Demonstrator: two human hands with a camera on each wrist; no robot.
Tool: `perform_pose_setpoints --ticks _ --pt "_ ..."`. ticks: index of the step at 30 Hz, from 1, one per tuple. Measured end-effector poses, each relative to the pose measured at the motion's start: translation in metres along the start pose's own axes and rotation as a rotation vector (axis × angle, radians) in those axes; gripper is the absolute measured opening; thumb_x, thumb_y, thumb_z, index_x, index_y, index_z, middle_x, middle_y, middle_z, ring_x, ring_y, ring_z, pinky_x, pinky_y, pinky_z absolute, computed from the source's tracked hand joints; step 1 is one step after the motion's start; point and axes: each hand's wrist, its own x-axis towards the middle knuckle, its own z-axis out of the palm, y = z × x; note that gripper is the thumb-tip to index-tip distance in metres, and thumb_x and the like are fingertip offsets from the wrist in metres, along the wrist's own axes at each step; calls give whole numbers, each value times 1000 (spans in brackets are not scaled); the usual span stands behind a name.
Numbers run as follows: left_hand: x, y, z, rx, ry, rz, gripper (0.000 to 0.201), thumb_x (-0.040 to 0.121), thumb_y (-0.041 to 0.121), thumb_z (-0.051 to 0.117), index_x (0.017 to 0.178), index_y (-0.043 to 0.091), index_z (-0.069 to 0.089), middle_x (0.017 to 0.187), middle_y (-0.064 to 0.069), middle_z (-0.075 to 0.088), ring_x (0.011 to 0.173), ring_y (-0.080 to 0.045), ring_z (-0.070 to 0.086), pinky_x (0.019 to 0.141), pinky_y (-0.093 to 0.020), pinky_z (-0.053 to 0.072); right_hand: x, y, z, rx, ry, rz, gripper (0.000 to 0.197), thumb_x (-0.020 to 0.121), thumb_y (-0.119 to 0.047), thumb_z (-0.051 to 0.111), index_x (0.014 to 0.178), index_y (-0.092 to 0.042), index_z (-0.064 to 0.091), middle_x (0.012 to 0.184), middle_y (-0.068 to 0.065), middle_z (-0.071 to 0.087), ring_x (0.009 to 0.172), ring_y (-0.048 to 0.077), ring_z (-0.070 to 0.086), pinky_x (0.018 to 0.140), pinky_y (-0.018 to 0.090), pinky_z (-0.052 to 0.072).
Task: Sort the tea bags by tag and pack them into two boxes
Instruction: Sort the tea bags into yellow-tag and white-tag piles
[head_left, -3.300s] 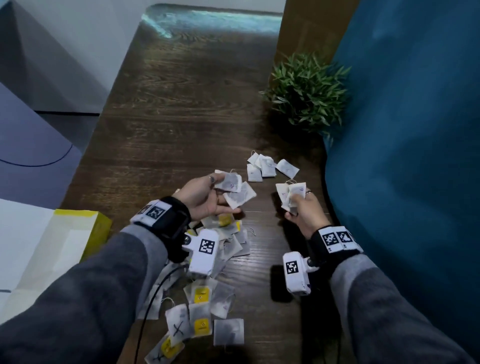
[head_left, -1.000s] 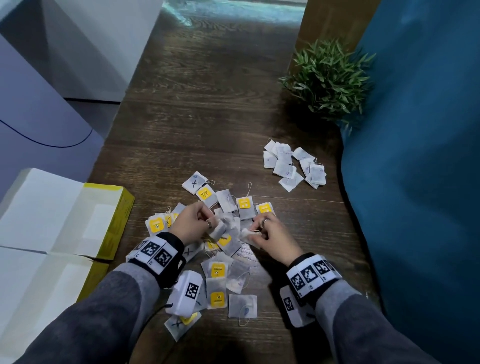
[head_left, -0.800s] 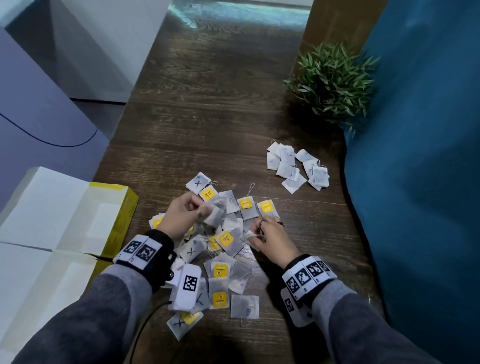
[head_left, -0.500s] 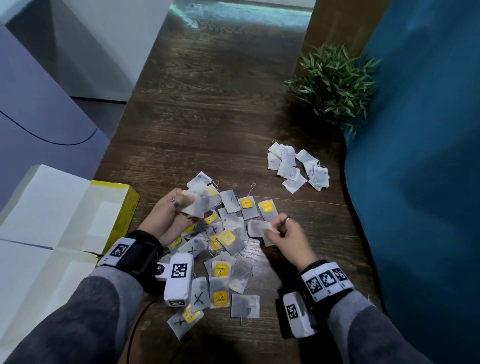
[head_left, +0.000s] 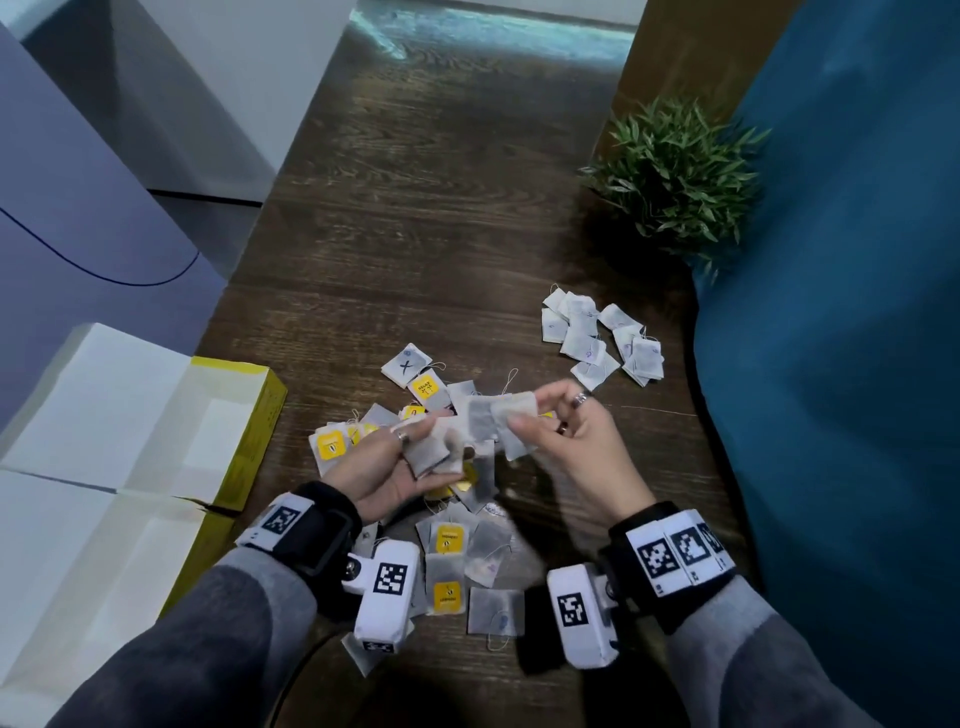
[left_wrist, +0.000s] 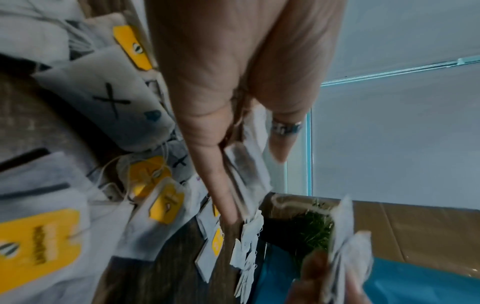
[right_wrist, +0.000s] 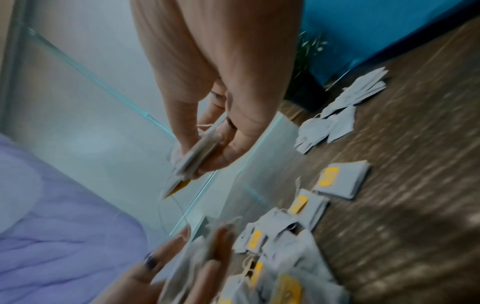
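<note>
A mixed pile of tea bags (head_left: 449, 551), some with yellow tags and some marked with a black X, lies on the dark wooden table (head_left: 415, 234). My left hand (head_left: 434, 447) grips a few grey tea bags (head_left: 428, 454) above the pile; they show between thumb and fingers (left_wrist: 244, 170) in the left wrist view. My right hand (head_left: 525, 415) pinches a small stack of tea bags (head_left: 511, 418), seen edge-on (right_wrist: 197, 154) from the right wrist. The two hands almost meet. A separate heap of plain white tea bags (head_left: 597, 338) lies far right.
An open yellow box (head_left: 249, 431) with white flaps sits at the left table edge. A small green plant (head_left: 675, 171) stands at the back right. Blue fabric (head_left: 857, 364) borders the table's right side.
Both hands dug into the mixed pile, then rose from it holding tea bags and came together above it. Compared with the oldest frame, the white heap at the far right is larger.
</note>
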Motion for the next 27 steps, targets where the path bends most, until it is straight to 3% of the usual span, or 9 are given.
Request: perform_pose_setpoints --ticks 4,7,9,12,14,17,21,24,27 --pt "-3 1 -9 -149 -115 -46 68 74 53 64 128 13 54 127 -16 61 113 -33 61 83 -52 54 11 6 33 -270 -35 -29 19 76 -10 74 89 -10 60 88 7 65 75 10 62 67 20 52" --pt "-8 1 -18 -122 -146 3 84 55 39 86 129 16 53 128 -11 61 108 -28 64 80 -46 57 17 23 53 -499 -65 -67 12 78 -19 73 86 -18 65 82 -6 66 74 4 60 69 15 48" --pt "-10 0 -20 -7 -70 56 64 73 21 76 131 17 51 123 -9 64 101 -24 65 72 -35 59 21 29 58 -572 -60 -86 5 85 -26 66 89 -22 68 85 -11 67 79 0 60 72 14 47" --pt "-12 2 -30 10 45 90 40 89 4 53 127 16 54 115 -11 64 93 -22 64 65 -32 61 33 34 49 -568 87 -45 20 94 -27 51 93 -19 69 85 -9 67 83 7 62 73 23 47" --pt "-14 6 -38 -37 63 96 37 92 2 48 125 16 53 118 -13 61 95 -24 63 69 -37 60 43 46 38 -707 86 37 21 94 -25 51 93 -13 68 85 -2 66 82 13 61 75 28 47" --pt "-18 13 -50 -105 107 94 34 93 2 46 123 17 53 123 -14 58 103 -29 61 67 -40 60 51 70 31 -1008 -6 139 20 88 -32 58 94 -14 65 105 4 61 99 19 58 91 38 48" --pt "-23 22 -59 -117 130 102 30 95 4 43 121 14 54 127 -15 56 112 -33 56 71 -45 59 55 78 41 -1213 72 171 44 82 -48 62 112 -16 55 122 6 48 114 26 48 93 41 46" --pt "-25 25 -60 -114 124 104 25 96 4 42 114 14 56 125 -14 57 109 -31 58 67 -42 60 59 77 45 -1100 127 159 37 81 -32 67 111 -20 50 104 3 58 106 24 57 90 38 48" --pt "-25 27 -62 -114 124 111 37 94 3 45 129 12 48 128 -15 56 112 -30 57 66 -39 60 61 78 43 -1027 140 156 29 82 -30 66 106 -22 53 89 -1 59 97 22 60 82 36 50"
